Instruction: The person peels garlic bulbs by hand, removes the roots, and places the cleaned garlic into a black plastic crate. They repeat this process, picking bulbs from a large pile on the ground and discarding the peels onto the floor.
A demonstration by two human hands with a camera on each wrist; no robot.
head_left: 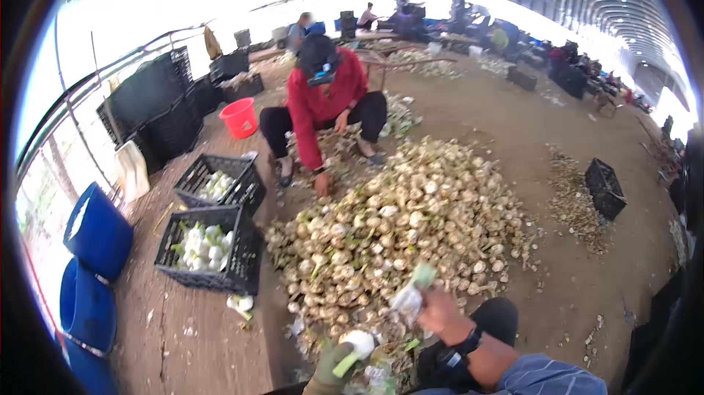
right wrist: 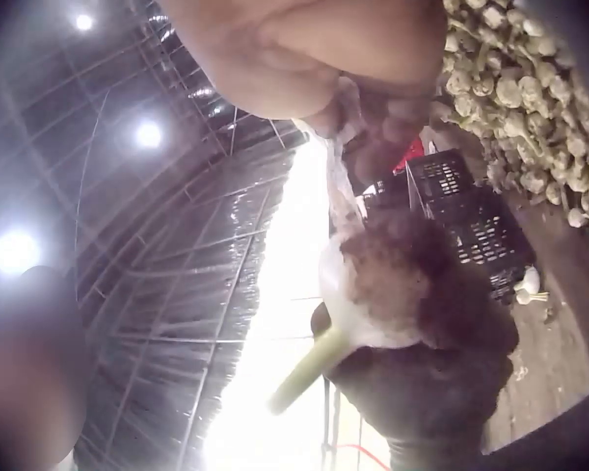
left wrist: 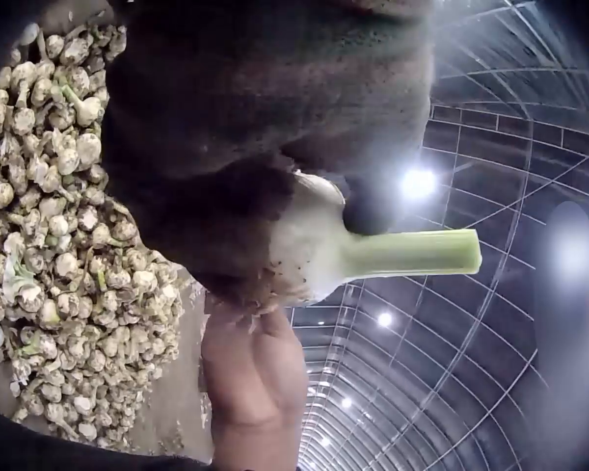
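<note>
Three blue plastic barrels [head_left: 97, 231] lie far on my left, by the wall. Next to them sit two black plastic crates [head_left: 207, 248] with clean white bulbs [head_left: 202, 245] inside. A red plastic bucket [head_left: 240, 117] stands behind the crates, and black crates are stacked up near it.

My left hand [head_left: 331, 366] wears a dark dirty glove. It grips one round white bulb with a cut green stalk [left wrist: 319, 250]. The fingers curl around the round part, and the green stalk sticks out past the glove. The bulb is low down in front of me, close to my knee, at the near edge of the pile. Bits of dirt and little roots still cling to its bottom.

In the middle is a big heap of dirty pale bulbs [head_left: 396, 234] on the brown dirt floor. It reaches from my hands almost to a person in a red jacket [head_left: 323, 94] who crouches on the far side and reaches down to the heap.

My right hand [head_left: 438, 312] is bare and has a dark watch [head_left: 469, 340] at the wrist. It is held just above and beside the bulb. Its fingers pinch a thin strip of pale torn skin [right wrist: 339, 186], and the strip hangs down to the bulb in my left hand.

Farther right, one more black crate [head_left: 604, 187] sits alone on the ground, with a patch of brown scraps [head_left: 568, 197] beside it. More people sit far away at the back, under the curved roof.
</note>
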